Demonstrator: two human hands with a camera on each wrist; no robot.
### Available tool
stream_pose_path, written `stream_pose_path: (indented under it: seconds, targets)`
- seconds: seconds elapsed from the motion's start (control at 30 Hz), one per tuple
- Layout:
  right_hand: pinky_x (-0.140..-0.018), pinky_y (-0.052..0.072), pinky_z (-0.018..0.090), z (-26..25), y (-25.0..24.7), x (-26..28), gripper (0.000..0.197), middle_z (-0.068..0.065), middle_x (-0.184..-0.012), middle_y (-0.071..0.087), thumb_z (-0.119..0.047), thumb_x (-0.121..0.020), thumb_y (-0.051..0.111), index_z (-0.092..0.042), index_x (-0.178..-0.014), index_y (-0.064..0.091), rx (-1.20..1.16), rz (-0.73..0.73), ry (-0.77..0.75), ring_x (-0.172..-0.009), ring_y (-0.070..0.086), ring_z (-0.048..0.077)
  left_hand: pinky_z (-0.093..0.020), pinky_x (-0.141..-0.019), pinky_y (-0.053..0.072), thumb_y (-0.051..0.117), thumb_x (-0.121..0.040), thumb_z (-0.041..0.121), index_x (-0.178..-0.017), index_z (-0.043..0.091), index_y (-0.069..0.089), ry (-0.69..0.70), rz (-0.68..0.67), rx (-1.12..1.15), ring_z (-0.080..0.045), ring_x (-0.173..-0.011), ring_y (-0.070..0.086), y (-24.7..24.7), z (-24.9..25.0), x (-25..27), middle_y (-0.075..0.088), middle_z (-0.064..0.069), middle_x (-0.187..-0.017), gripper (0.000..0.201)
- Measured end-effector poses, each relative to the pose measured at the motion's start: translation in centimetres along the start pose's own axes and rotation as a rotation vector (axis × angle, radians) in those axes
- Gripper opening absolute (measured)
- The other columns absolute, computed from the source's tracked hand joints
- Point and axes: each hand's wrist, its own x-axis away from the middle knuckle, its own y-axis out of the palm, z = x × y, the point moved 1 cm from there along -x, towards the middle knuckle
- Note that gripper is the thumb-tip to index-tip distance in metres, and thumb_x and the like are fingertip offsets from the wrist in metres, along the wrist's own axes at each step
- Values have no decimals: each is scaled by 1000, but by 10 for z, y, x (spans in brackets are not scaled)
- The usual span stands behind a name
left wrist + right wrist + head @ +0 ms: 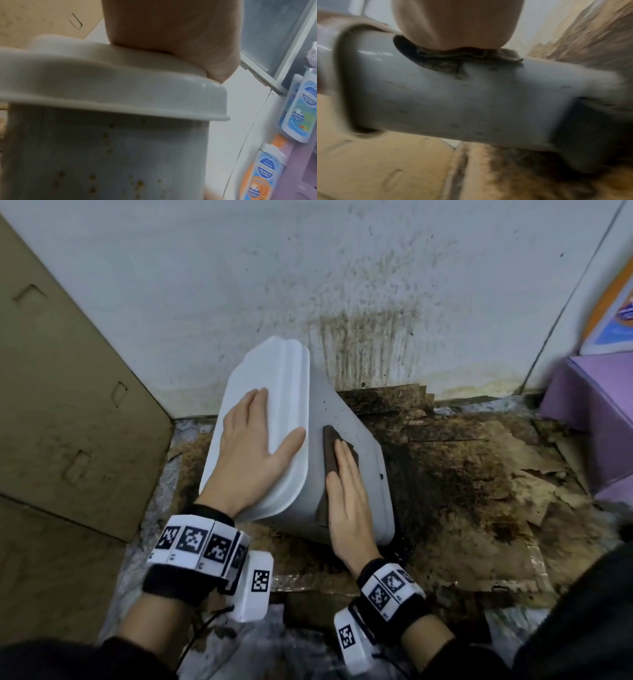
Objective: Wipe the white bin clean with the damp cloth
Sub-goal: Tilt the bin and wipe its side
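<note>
White bin (346, 419) tipped leftward on stained floor cardboard (479, 474), lid side up-left, base low right against the wall (205, 285).

Left hand (253, 453) lies flat, fingers straight, on the lid (274, 378), steadying. Right hand (346, 501) presses flat on the dark cloth (330, 446) over the speckled side wall. Bin's long axis runs from lid down-right to base; the right hand sits nearer the unwiped specks (106, 135), so likely strokes run along that wall toward the base.
</note>
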Motion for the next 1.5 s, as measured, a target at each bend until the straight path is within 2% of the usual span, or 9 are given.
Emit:
stream_pose_path:
  seconds: [0.17, 0.37, 0.47, 0.63, 0.8, 1.0, 1.17, 1.3, 1.5]
  targets:
    - [-132, 11, 40, 64, -20, 6, 53, -18, -172, 16, -48, -107, 22, -41, -160, 21, 36, 33, 190, -156, 10, -5, -38, -125, 10, 31, -82, 76, -162, 16, 15, 11, 5, 15, -15, -154, 8, 0, -3, -1, 14, 1, -168, 101]
    - [-132, 11, 40, 77, -25, 3, 69, -7, -173, 18, -48, -100, 22, -28, -165, 19, 23, 132, 398, -160, 15, 11, -37, -126, 8, 28, -82, 75, -162, 15, 15, 28, 21, -5, -15, -154, 6, 4, 1, 0, 13, 0, -169, 101]
    - [-132, 7, 36, 46, -17, -3, 63, -8, -173, 19, -42, -105, 24, -24, -165, 21, 22, 106, 359, -160, 13, 9, -38, -126, 9, 28, -82, 74, -162, 13, 15, 30, 31, -13, -17, -154, 8, 5, 0, -1, 14, -3, -169, 101]
    - [-130, 5, 29, -26, 5, -8, 64, -15, -174, 12, -47, -104, 18, -31, -166, 17, -30, -31, 48, -157, 6, -7, -39, -126, 10, 28, -82, 74, -162, 12, 15, 35, 29, -29, -19, -154, 8, 7, 3, -2, 15, -4, -169, 102]
    - [-130, 11, 29, -24, -2, -8, 57, -10, -174, 17, -34, -111, 24, -20, -166, 20, 30, -63, -122, -159, 10, -1, -38, -125, 11, 30, -82, 73, -161, 12, 18, 42, 41, -22, -20, -154, 10, 8, 3, -2, 17, -5, -168, 101]
    - [-132, 13, 41, 63, -25, 5, 64, -15, -173, 17, -51, -102, 23, -33, -164, 24, 23, 35, 209, -158, 12, -2, -36, -123, 11, 33, -83, 73, -161, 15, 18, 22, 27, 22, -18, -153, 11, 3, -1, 0, 17, -1, -167, 99]
    - [-132, 11, 41, 77, -28, 5, 69, -9, -173, 18, -43, -97, 20, -27, -164, 20, -15, 119, 404, -159, 14, 7, -37, -125, 10, 30, -83, 73, -161, 14, 17, 42, 21, -7, -17, -154, 9, 5, 4, -1, 16, -2, -168, 99]
    - [-132, 10, 39, 41, -18, -2, 70, -9, -173, 19, -43, -96, 20, -26, -164, 22, -26, 107, 354, -158, 13, 4, -40, -126, 10, 28, -82, 73, -161, 12, 16, 42, 23, -25, -19, -154, 9, 8, 6, -2, 15, -3, -168, 101]
    - [-129, 6, 27, -47, -4, -13, 58, -18, -173, 11, -39, -107, 19, -34, -164, 15, -109, -105, 30, -156, 6, -9, -39, -126, 9, 26, -82, 73, -162, 11, 15, 53, 19, -52, -20, -155, 7, 12, 9, -5, 14, -5, -168, 102]
